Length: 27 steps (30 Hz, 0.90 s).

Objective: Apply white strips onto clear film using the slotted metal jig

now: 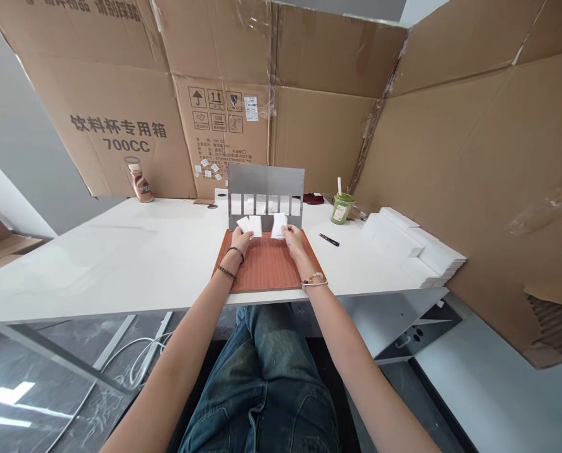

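My left hand (241, 239) is closed on white cards (255, 226), which are fanned a little apart. Opposite it, my right hand (292, 238) pinches a second small stack of white cards (279, 225). Both hands are above the far part of a reddish-brown wooden board (271, 267) lying at the table's front edge. Just behind the cards stands an upright grey panel (266, 177) with a row of several rectangular openings; white shows through them. Any print on the cards is not visible.
A black pen (328, 240) lies right of the board. Beyond it are a green cup with a straw (342, 209) and stacked white folded boxes (403, 242). A brown bottle (140, 181) stands at the back left. Cardboard walls (328, 132) enclose the white table (120, 258).
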Motion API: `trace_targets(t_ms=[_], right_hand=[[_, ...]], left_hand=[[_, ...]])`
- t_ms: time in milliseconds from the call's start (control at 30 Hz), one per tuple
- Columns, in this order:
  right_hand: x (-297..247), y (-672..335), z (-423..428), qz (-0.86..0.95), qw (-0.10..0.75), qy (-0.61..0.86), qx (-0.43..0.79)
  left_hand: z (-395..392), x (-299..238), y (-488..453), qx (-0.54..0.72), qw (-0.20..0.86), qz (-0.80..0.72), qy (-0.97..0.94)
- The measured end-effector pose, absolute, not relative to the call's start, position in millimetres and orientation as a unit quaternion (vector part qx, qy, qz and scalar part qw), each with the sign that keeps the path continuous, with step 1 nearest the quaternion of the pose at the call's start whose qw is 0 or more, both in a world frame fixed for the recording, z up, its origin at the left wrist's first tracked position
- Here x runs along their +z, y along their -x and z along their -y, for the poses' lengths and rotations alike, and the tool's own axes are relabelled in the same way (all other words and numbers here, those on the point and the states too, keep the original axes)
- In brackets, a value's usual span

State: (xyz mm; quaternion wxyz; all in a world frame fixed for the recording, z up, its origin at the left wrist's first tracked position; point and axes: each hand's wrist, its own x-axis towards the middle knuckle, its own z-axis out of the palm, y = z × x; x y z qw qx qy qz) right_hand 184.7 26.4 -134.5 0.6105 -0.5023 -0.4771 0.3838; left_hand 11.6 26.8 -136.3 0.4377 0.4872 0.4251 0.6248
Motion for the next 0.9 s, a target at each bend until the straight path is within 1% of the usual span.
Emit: trace_targets(t_ms=[900], right_hand=[[-139.1, -185.1, -27.9, 0.488, 0.618, 0.49, 0.374]], left_hand=[[-29.4, -135.4, -10.2, 0.622, 0.442, -0.418, -0.494]])
